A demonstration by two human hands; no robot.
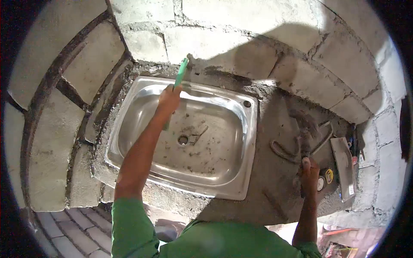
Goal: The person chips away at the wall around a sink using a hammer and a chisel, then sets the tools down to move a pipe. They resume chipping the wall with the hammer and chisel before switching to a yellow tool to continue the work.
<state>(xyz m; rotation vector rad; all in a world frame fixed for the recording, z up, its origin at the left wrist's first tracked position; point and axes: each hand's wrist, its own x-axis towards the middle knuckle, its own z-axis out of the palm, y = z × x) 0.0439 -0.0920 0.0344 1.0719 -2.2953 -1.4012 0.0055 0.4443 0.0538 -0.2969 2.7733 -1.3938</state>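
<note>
My left hand [168, 101] is closed around a long, narrow green bar [182, 71]. The bar slants over the back left rim of a stainless steel sink [250, 148], its upper end near the block wall. Grit and a small thin metal piece [198, 136] lie in the basin by the drain hole [183, 139]. Right of the sink, my right hand [309, 168] grips a dark-handled, hammer-like tool [304, 139]; its head is blurred and in shadow. Beside that hand is a yellow and black tape measure [329, 176].
A grey cord loop [282, 151] lies on the rough cement counter [271, 180]. A flat metal plate-like tool [342, 167] rests at the right, near small tools [353, 148]. Block walls [202, 41] close off the back and sides.
</note>
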